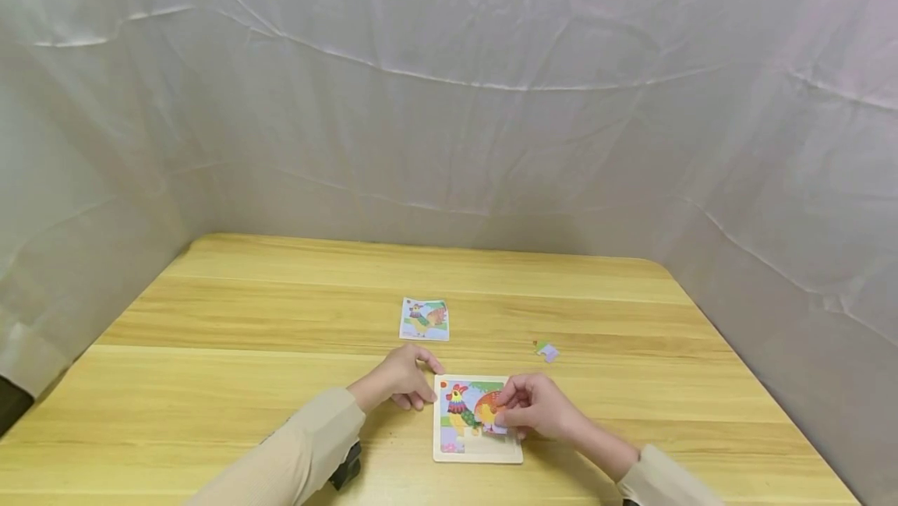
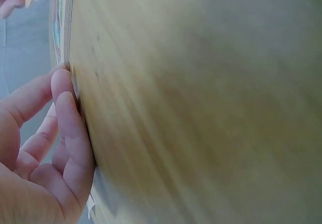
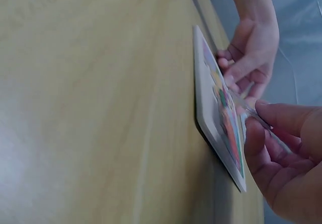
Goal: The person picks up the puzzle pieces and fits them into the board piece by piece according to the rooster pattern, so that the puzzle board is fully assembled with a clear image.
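Note:
A square jigsaw puzzle board (image 1: 479, 457) with a light frame and a rooster picture lies near the table's front. Its lower right part shows bare board. My right hand (image 1: 540, 410) pinches a puzzle piece (image 3: 250, 112) between thumb and fingers, just above the board's right side. The piece is mostly hidden by the fingers in the head view. My left hand (image 1: 400, 378) rests on the table at the board's left edge, fingertips touching the frame (image 2: 69, 22). Another puzzle piece (image 1: 547, 351), green and lilac, lies beyond the board to the right.
A small card (image 1: 424, 320) printed with the same rooster lies behind the board, towards the table's middle. The wooden table (image 1: 281, 319) is bounded by a pale cloth (image 1: 435, 139) at the back and both sides.

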The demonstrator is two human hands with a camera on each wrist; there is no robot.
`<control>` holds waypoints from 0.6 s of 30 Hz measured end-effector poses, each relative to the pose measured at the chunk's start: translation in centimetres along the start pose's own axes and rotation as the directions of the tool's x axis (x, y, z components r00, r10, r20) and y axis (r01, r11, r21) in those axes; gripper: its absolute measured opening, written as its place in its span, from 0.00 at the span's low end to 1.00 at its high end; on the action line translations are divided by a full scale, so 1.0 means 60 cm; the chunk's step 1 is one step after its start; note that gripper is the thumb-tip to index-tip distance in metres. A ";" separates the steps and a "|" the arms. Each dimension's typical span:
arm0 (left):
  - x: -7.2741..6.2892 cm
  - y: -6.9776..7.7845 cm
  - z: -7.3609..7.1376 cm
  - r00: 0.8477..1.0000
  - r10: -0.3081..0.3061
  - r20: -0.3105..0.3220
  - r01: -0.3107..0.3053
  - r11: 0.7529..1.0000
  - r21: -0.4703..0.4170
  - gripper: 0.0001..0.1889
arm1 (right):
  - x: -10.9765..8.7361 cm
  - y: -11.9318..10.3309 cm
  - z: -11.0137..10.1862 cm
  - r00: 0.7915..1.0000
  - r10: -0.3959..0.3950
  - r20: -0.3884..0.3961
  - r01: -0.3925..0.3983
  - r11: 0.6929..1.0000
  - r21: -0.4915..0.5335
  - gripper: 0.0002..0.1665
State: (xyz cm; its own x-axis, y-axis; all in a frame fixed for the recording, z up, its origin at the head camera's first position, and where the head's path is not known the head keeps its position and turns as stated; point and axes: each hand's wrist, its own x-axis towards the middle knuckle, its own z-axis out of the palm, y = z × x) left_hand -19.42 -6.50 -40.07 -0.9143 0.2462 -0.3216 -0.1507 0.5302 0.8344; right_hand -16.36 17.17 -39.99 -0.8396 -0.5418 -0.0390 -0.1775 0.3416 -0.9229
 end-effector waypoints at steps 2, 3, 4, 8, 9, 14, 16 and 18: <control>0.000 0.000 0.000 1.000 0.001 0.000 -0.001 1.000 0.002 0.16 | -0.002 0.000 0.005 1.000 0.000 0.012 -0.001 1.000 0.023 0.09; -0.001 0.001 0.000 1.000 0.001 0.000 -0.001 1.000 0.002 0.16 | -0.003 -0.001 0.008 1.000 0.003 0.016 -0.004 0.999 0.032 0.09; -0.001 0.001 0.000 1.000 0.000 0.000 0.000 1.000 0.002 0.16 | -0.004 -0.001 0.011 1.000 0.011 0.016 -0.011 0.999 0.044 0.09; -0.001 0.001 0.000 1.000 -0.007 0.000 0.007 1.000 0.000 0.16 | -0.005 -0.001 0.020 0.999 0.030 0.024 -0.033 0.995 0.091 0.10; -0.001 0.002 0.000 1.000 -0.008 -0.001 0.008 1.000 0.000 0.15 | -0.005 0.000 0.022 0.999 0.031 0.027 -0.034 0.994 0.102 0.10; 0.000 0.002 0.001 1.000 -0.016 0.000 0.016 1.000 -0.003 0.15 | -0.004 0.000 0.034 0.998 0.052 0.032 -0.056 0.990 0.131 0.10; 0.000 0.002 0.001 1.000 -0.014 0.001 0.014 1.000 -0.006 0.16 | -0.003 0.000 0.037 0.998 0.053 0.028 -0.056 0.991 0.119 0.09; -0.001 0.002 0.000 1.000 -0.009 0.003 0.009 1.000 -0.008 0.16 | -0.003 0.001 0.040 0.999 0.042 0.021 -0.044 0.995 0.085 0.09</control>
State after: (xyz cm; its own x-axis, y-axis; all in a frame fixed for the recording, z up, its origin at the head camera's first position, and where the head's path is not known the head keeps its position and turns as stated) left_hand -19.39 -6.44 -39.94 -0.9116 0.2442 -0.3306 -0.1621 0.5255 0.8352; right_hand -15.00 15.43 -40.95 -0.8356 -0.5426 -0.0857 -0.0966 0.2988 -0.9494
